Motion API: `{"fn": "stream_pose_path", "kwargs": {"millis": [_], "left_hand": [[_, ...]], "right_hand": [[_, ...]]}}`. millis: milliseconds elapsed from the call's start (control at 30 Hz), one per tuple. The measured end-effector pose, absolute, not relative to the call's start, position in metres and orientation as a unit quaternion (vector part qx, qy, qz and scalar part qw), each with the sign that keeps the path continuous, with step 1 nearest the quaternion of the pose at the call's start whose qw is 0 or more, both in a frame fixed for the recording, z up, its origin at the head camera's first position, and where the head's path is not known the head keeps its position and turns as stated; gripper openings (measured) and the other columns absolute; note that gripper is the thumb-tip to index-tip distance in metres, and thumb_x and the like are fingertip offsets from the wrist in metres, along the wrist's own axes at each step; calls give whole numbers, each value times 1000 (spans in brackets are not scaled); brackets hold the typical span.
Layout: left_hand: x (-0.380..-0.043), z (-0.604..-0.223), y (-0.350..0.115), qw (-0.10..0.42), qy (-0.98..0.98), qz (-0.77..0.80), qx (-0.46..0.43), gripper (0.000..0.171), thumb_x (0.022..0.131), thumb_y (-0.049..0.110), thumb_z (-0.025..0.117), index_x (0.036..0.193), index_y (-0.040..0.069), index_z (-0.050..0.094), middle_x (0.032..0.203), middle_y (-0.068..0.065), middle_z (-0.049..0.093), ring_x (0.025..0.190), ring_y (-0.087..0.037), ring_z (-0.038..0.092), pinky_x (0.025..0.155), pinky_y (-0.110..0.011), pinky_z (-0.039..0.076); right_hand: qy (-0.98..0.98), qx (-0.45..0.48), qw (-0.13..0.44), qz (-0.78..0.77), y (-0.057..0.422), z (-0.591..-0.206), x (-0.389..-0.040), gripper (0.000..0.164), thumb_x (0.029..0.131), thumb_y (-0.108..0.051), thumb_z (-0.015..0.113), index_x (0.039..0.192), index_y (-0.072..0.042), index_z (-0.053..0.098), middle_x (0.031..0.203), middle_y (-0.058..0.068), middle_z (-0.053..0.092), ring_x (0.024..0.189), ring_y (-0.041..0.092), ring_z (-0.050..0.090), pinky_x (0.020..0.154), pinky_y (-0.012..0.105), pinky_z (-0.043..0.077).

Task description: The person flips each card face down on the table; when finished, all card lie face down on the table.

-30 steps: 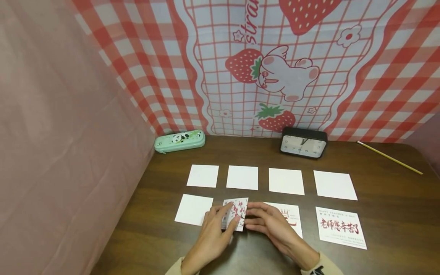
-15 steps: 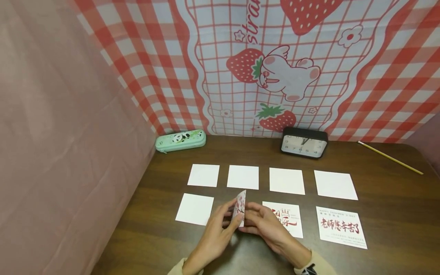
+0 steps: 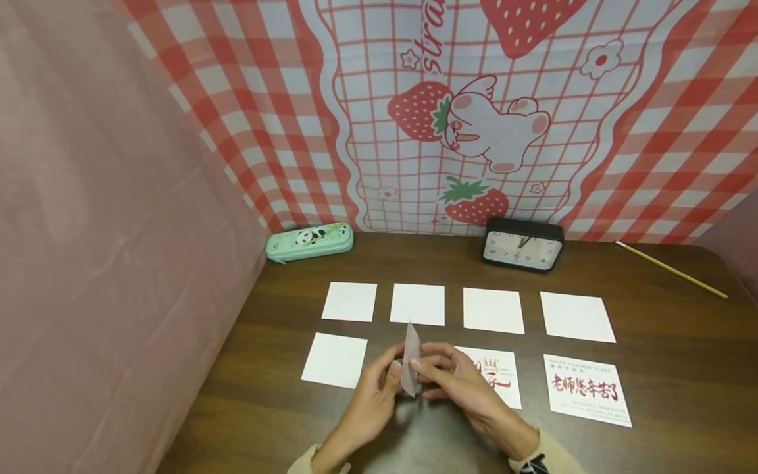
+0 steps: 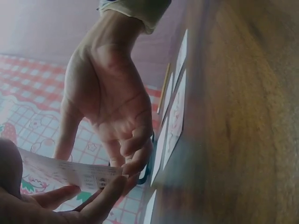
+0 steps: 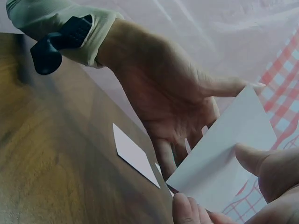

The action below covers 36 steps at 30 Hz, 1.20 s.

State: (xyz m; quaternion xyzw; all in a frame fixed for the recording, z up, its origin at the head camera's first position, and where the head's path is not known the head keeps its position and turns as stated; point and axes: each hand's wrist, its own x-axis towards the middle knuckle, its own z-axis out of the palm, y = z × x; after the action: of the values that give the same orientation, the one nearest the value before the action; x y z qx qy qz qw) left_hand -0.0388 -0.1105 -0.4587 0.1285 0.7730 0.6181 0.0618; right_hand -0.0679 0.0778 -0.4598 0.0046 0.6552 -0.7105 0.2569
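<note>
Both hands hold a thin square card (image 3: 411, 349) over the table, turned almost edge-on in the head view. Its plain white face is toward the right hand; print shows on the other face in the left wrist view. My left hand (image 3: 372, 398) holds it from the left, its thumb tip at one corner in the right wrist view. From the right, my right hand (image 3: 474, 392) pinches it, thumb (image 5: 250, 158) against the white face. Behind the right hand lies a card with red lettering (image 3: 506, 392), partly covered. Another red-lettered card (image 3: 589, 391) lies farther right.
Several blank white cards (image 3: 349, 301) form a back row, with one more blank card (image 3: 334, 360) at front left. Along the back stand a green panda pencil case (image 3: 310, 241) and a black clock (image 3: 524, 245). A yellow pencil (image 3: 672, 270) lies at right.
The card's pink blossom print faced up a second ago. It has been tilted up on edge and turned, so its pale face now shows. The right thumb has moved onto that face.
</note>
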Motion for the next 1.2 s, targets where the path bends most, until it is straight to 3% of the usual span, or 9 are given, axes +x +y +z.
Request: {"fn": "stream_pose_path", "kwargs": {"millis": [133, 333, 533, 733, 1000, 1200], "left_hand": [[-39, -457, -112, 80, 750, 644, 130, 46, 113, 20, 44, 153, -3, 46, 140, -27, 61, 111, -18, 68, 92, -24, 60], [-40, -451, -119, 55, 725, 678, 111, 42, 108, 13, 53, 145, -7, 53, 136, -32, 62, 117, -35, 71, 91, -26, 62], [-43, -447, -132, -15, 729, 678, 94, 36, 100, 4, 65, 134, -6, 63, 123, -29, 68, 103, -18, 73, 91, -24, 61], [-48, -452, -142, -39, 759, 649, 36, 26, 91, -2, 76, 116, -4, 74, 103, -23, 74, 81, -8, 73, 74, -18, 62], [-53, -462, -146, -66, 855, 513, 31, 21, 82, -5, 83, 102, -3, 78, 83, -8, 75, 66, -9, 71, 65, -19, 60], [-59, -463, -148, -53, 886, 457, 59, 29, 82, -4, 84, 109, -7, 75, 77, -9, 74, 62, -10, 70, 60, -18, 58]], "right_hand": [[675, 15, 232, -700, 79, -459, -70, 62, 97, -25, 74, 144, 3, 45, 122, 18, 68, 95, 17, 69, 76, 32, 63], [702, 22, 196, -685, 87, -460, -74, 55, 95, -16, 76, 139, 3, 49, 115, 17, 69, 86, 16, 68, 69, 30, 61], [713, 13, 178, -678, 98, -461, -78, 49, 94, -5, 75, 134, 6, 48, 105, 16, 70, 77, 12, 68, 66, 29, 61], [717, -1, 169, -676, 107, -461, -82, 40, 96, -5, 72, 126, 8, 49, 95, 11, 70, 72, 12, 68, 66, 29, 63], [746, -17, 147, -649, 105, -468, -87, 30, 93, -2, 75, 113, 10, 56, 88, 13, 69, 66, 12, 70, 63, 29, 64], [770, -22, 147, -620, 103, -469, -90, 27, 92, -1, 76, 109, 9, 59, 86, 16, 70, 65, 14, 71, 61, 30, 64]]}}
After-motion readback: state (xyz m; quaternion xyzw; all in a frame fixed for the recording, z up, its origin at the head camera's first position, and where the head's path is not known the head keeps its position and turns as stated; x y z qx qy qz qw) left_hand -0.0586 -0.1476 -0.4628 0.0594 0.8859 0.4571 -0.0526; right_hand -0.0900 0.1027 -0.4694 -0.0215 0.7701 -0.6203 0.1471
